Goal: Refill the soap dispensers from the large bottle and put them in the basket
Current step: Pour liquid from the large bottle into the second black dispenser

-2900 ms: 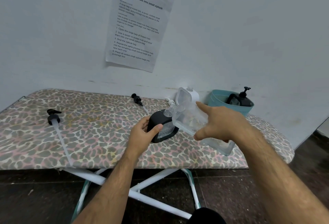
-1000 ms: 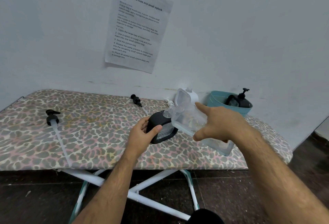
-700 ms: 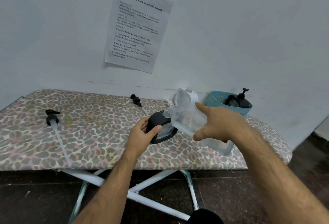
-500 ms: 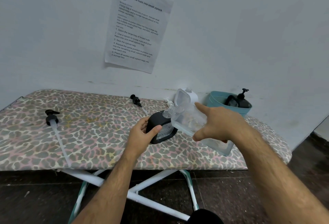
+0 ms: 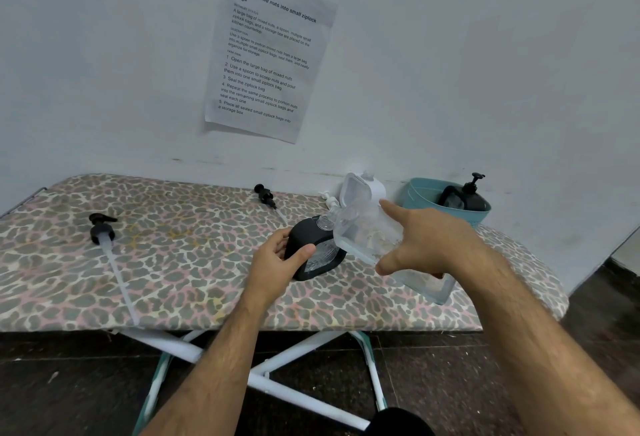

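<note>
My left hand (image 5: 277, 262) grips a black soap dispenser (image 5: 313, 252) that stands with its pump off on the leopard-print board (image 5: 173, 262). My right hand (image 5: 426, 245) holds the large clear bottle (image 5: 363, 231), tilted with its mouth at the dispenser's open clear neck. The bottle's bottom end (image 5: 429, 288) sticks out below my wrist. At the back right, a teal basket (image 5: 419, 193) holds a black dispenser (image 5: 467, 195) with its pump on.
Two loose black pumps with long tubes lie on the board, one at the left (image 5: 100, 228) and one at the back (image 5: 265, 195). A white dispenser (image 5: 363, 188) stands behind the bottle by the wall. A printed sheet (image 5: 266, 51) hangs on the wall.
Nothing has visibly moved; both hands keep the same hold, with the large bottle tilted at the dispenser's neck throughout.
</note>
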